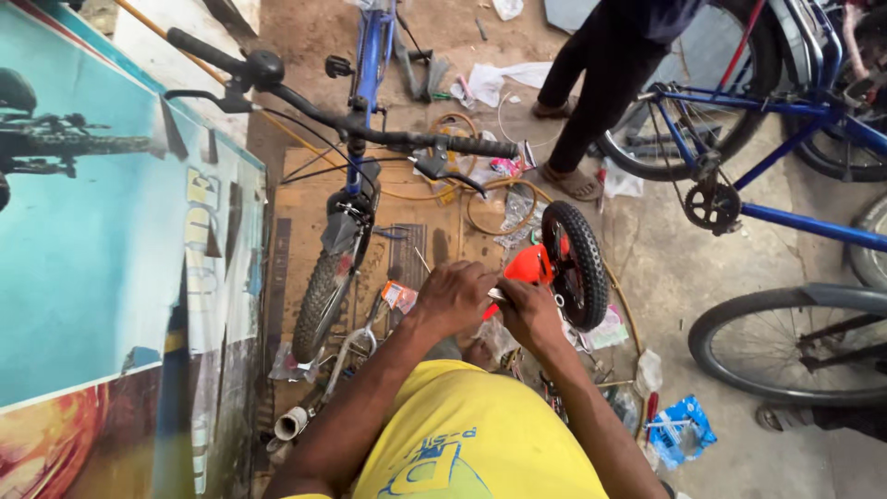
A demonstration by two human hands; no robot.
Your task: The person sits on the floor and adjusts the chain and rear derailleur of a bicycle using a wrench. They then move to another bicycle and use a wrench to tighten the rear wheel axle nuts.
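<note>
Our left hand and right hand meet over the rear of a small blue bike lying on cardboard. Both are curled tight around something small and pale between them, at the base of the orange guard beside the little knobby wheel; we cannot tell just what that piece is, since our fingers cover it. The wheel stands upright, touching the guard. We judge the grip cramped: if either hand slips, the small part could drop among the plastic scraps and loose tools on the floor and be hard to find. The bike rests loosely, so a hard push could roll it. Another person's legs stand near the second blue bike.
</note>
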